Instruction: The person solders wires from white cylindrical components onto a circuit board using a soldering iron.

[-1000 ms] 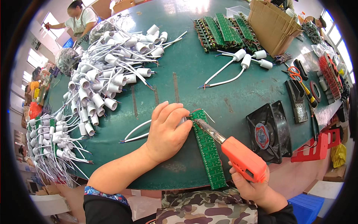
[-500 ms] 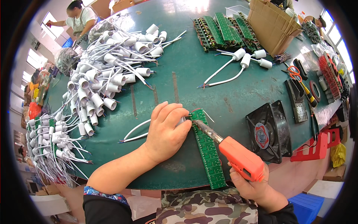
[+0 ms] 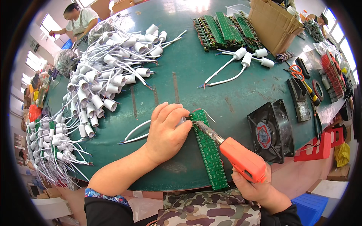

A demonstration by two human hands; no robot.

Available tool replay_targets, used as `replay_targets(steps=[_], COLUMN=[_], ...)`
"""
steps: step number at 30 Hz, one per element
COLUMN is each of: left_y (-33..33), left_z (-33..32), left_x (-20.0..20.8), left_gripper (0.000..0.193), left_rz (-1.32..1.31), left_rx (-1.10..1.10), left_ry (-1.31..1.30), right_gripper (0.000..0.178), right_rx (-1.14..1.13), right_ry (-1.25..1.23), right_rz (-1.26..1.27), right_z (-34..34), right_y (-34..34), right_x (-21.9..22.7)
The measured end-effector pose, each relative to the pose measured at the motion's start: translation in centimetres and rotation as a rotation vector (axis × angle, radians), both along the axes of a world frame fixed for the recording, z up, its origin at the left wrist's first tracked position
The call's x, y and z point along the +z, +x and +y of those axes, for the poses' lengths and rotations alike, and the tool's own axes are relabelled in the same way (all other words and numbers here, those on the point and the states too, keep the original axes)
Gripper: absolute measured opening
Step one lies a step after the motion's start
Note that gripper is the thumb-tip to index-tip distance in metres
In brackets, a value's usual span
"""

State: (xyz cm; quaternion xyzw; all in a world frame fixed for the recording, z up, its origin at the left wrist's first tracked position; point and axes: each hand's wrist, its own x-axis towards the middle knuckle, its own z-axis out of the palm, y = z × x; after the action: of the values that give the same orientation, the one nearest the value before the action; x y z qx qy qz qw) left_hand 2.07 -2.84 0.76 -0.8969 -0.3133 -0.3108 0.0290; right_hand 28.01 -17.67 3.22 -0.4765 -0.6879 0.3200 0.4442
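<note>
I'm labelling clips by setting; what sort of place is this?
Most likely an electronics assembly workshop: the right hand holds what looks like an orange soldering gun at a long green circuit board, a heap of white wired sockets lies on the table, and more green boards lie beyond.

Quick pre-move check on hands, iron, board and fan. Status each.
1. Right hand wrapped round the red soldering iron: ok.
2. Iron's tip at the far end of the green circuit board: ok.
3. Left hand closed on the white part: ok, though the hand hides most of it.
4. Left fingertips well clear of the hot-end side: not ok, they sit close to the tip.
5. Joint sound: cannot tell, too small.
6. Black fan apart from iron: ok.
</note>
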Motion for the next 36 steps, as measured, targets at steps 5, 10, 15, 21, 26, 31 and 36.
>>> replay_targets(steps=[5,10,15,21,26,31,36], left_y=[0.0,-0.1,-0.1,0.0,0.1,-0.1,-0.2], left_z=[0.0,0.0,0.1,0.1,0.1,0.3,0.4], left_x=[0.0,-0.1,0.0,-0.1,0.1,0.0,0.1], left_gripper=[0.023,0.024,0.025,0.027,0.026,0.025,0.024], left_rz=[-0.009,-0.004,-0.011,-0.046,-0.069,-0.076,-0.092], left_rx=[-0.001,-0.004,-0.016,-0.040,-0.052,-0.094,-0.114], left_ry=[0.003,0.009,-0.011,-0.037,-0.069,-0.083,-0.095], right_gripper=[0.058,0.059,0.059,0.059,0.059,0.060,0.060], right_rx=[-0.021,-0.057,-0.051,-0.045,-0.048,-0.044,-0.029], right_ry=[0.002,0.062,0.070,0.065,0.069,0.050,0.072], right_rz=[0.038,0.036,0.045,0.093,0.060,0.086,0.049], right_z=[-0.8,-0.6,-0.6,-0.7,-0.8,-0.9,-0.7], right_y=[0.5,0.4,0.2,0.4,0.6,0.7,0.8], right_x=[-0.6,-0.8,-0.6,-1.0,-1.0,-1.2,-0.9])
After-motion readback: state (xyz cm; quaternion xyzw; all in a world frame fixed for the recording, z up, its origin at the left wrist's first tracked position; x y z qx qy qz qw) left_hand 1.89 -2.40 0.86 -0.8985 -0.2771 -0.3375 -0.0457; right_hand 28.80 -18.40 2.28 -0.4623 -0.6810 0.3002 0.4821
